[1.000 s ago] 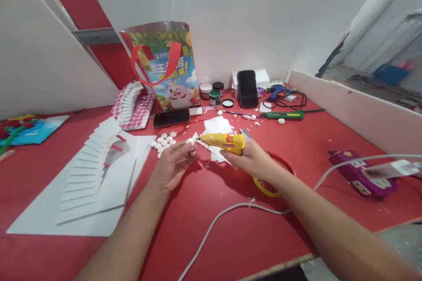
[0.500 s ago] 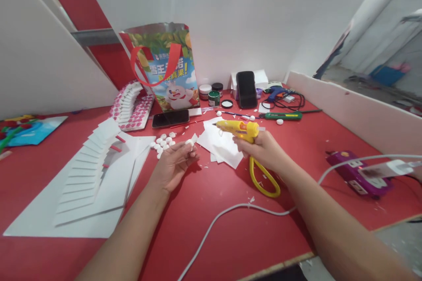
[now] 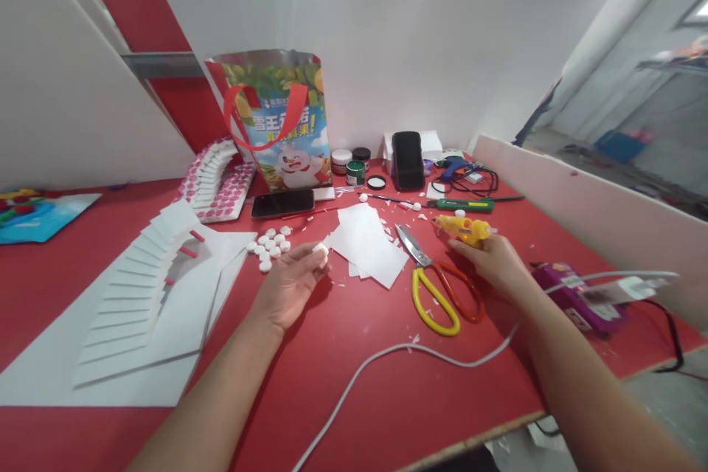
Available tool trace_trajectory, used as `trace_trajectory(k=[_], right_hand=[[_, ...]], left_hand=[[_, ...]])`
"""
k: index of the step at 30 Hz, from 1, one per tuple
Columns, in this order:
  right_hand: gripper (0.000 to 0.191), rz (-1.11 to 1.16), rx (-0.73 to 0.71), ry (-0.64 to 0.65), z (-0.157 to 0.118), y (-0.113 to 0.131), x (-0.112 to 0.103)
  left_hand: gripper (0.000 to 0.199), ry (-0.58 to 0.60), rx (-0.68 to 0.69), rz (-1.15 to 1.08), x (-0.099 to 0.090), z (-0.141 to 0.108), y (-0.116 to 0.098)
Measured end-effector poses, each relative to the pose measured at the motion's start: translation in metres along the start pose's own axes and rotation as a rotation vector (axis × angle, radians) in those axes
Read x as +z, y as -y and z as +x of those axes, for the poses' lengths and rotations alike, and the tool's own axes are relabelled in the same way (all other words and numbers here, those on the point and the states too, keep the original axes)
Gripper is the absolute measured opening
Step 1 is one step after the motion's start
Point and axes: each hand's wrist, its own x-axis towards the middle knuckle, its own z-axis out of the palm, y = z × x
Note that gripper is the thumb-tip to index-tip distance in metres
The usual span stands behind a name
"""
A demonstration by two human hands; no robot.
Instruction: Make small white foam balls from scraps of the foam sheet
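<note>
My left hand (image 3: 293,280) pinches a small white piece (image 3: 320,251) between thumb and fingers, right of a cluster of round white pieces (image 3: 269,244). A yellow glue gun (image 3: 465,230) is gripped in my right hand (image 3: 492,262), its nozzle pointing left. Between the hands lie white paper sheets (image 3: 368,245) with small scraps around them. Scissors (image 3: 434,276) with one yellow and one red handle rest on the red table (image 3: 343,354), left of and below my right hand.
A white stepped model (image 3: 130,295) stands on boards at left. Behind are a colourful bag (image 3: 282,122), a flat phone (image 3: 282,203), paint jars (image 3: 355,172), an upright phone (image 3: 408,161) and a green cutter (image 3: 462,204). A purple power strip (image 3: 575,299) and white cable (image 3: 381,358) lie nearer.
My right hand has moved right with the glue gun, away from the paper, and the scissors now show fully. My left hand still holds the white piece. The view has tilted up slightly.
</note>
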Motion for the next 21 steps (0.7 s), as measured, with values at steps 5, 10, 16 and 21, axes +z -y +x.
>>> trace_trajectory(k=[5, 10, 16, 21], right_hand=[[0.038, -0.215, 0.057, 0.019, -0.003, 0.007, -0.005], [0.042, -0.473, -0.075, -0.094, -0.031, 0.021, -0.019], [0.035, -0.192, -0.442, -0.265, -0.082, 0.099, -0.034], [0.034, 0.214, -0.54, 0.194, -0.062, 0.147, 0.029]], left_hand=[[0.026, 0.021, 0.008, -0.025, 0.0, 0.0, 0.001], [0.026, 0.018, -0.012, -0.001, 0.005, -0.003, -0.001], [0.025, 0.066, -0.017, 0.014, 0.007, -0.005, 0.001], [0.028, 0.037, -0.022, 0.018, 0.005, -0.005, 0.005]])
